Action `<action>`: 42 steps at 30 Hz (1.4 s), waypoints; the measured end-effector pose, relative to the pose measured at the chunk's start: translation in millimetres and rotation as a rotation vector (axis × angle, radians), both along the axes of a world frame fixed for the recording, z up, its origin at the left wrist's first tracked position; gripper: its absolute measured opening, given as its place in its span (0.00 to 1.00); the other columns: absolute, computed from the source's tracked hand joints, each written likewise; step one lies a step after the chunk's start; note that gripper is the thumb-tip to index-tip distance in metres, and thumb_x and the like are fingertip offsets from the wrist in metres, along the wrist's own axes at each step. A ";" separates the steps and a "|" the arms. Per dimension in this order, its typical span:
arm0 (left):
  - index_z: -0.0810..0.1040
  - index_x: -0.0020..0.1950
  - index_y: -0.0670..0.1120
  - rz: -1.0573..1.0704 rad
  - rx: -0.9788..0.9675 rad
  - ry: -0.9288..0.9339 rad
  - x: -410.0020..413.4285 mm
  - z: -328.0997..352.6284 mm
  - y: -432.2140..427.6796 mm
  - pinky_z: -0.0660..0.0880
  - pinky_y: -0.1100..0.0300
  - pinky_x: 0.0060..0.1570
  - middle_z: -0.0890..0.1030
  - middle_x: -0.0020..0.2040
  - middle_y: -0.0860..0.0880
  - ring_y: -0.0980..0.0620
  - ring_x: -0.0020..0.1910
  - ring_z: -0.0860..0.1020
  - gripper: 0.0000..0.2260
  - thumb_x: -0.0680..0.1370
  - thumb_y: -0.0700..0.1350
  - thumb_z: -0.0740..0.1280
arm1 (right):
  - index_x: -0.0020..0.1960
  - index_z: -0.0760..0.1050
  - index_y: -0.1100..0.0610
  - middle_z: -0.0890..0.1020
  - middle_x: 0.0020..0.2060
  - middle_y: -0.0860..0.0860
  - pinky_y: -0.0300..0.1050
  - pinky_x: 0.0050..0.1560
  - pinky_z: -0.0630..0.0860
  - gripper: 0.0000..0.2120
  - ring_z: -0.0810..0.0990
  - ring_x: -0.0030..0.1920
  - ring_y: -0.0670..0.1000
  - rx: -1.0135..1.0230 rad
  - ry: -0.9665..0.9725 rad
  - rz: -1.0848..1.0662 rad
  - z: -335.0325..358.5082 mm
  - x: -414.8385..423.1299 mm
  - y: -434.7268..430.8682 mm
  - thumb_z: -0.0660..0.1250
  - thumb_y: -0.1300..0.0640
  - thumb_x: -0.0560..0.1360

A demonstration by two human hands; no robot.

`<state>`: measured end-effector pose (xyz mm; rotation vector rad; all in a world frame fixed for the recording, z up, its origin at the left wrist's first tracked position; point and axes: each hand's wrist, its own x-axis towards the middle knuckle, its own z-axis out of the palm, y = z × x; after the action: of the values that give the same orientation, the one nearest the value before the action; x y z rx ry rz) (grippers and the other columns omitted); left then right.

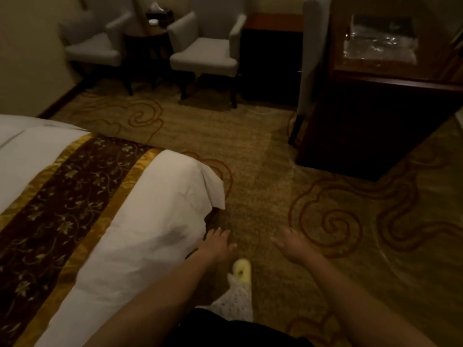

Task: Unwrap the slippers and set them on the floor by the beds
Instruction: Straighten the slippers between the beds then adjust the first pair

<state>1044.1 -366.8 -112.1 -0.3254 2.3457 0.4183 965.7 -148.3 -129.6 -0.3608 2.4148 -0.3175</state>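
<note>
Dim hotel room, swirl-patterned carpet [263, 151], bed [162, 196] at left. Clear crinkled plastic [380, 43] in the recess of the cabinet [363, 136], contents unreadable. Left hand [216, 242] and right hand [292, 242] empty, fingers spread, above the carpet. Pale yellow slipper [241, 269] between the forearms, near the bed corner.

The bed [150, 221] fills our 9 o'clock side, with a bed runner [62, 191] laid across it. At 12 o'clock, by the far wall, two armchairs [92, 43] [205, 53] stand side by side. A side table [147, 46] stands between them, with a tissue box [160, 13] on it. At 2 o'clock stands a cabinet [375, 108], with what looks like plastic wrapping [380, 43] on top. A high-backed chair [313, 58] stands just left of it. Near 6 o'clock our left hand [216, 244] hovers beside the bed's corner and our right hand [290, 242] is apart from it. Our foot [241, 269] is on the carpet [250, 159] between them.
</note>
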 end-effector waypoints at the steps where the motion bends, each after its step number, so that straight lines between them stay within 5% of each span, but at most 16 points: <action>1: 0.50 0.77 0.51 0.005 -0.012 0.005 -19.9 -2.3 -3.6 0.50 0.38 0.71 0.49 0.79 0.47 0.44 0.77 0.47 0.28 0.80 0.60 0.49 | 0.73 0.55 0.59 0.63 0.72 0.61 0.52 0.71 0.58 0.32 0.61 0.72 0.60 -0.009 0.000 0.002 -1.9 -21.0 -5.2 0.54 0.40 0.78; 10: 0.53 0.76 0.47 0.063 0.028 0.056 -230.7 -20.0 -61.3 0.55 0.45 0.73 0.55 0.77 0.43 0.41 0.76 0.54 0.28 0.80 0.58 0.53 | 0.72 0.57 0.59 0.64 0.71 0.60 0.54 0.69 0.62 0.32 0.63 0.70 0.63 0.070 -0.037 0.074 -6.5 -236.6 -65.2 0.54 0.39 0.77; 27: 0.52 0.77 0.49 0.363 -0.020 0.000 -519.2 -8.5 -192.3 0.51 0.38 0.72 0.51 0.78 0.47 0.44 0.77 0.49 0.27 0.80 0.57 0.51 | 0.74 0.54 0.56 0.60 0.74 0.57 0.58 0.70 0.61 0.31 0.59 0.72 0.61 0.058 -0.067 0.424 -5.1 -583.2 -242.3 0.54 0.40 0.77; 42: 0.50 0.77 0.50 0.786 0.001 -0.083 -660.7 -5.0 -318.3 0.50 0.37 0.72 0.50 0.79 0.48 0.44 0.77 0.47 0.27 0.80 0.58 0.52 | 0.74 0.53 0.59 0.58 0.74 0.59 0.56 0.71 0.58 0.33 0.57 0.73 0.62 0.133 -0.082 0.803 -0.4 -779.0 -437.9 0.52 0.39 0.77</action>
<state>383.4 -685.1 -117.1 -1.2471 2.0551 0.7485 186.6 -586.2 -130.0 -1.1681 1.9973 0.1842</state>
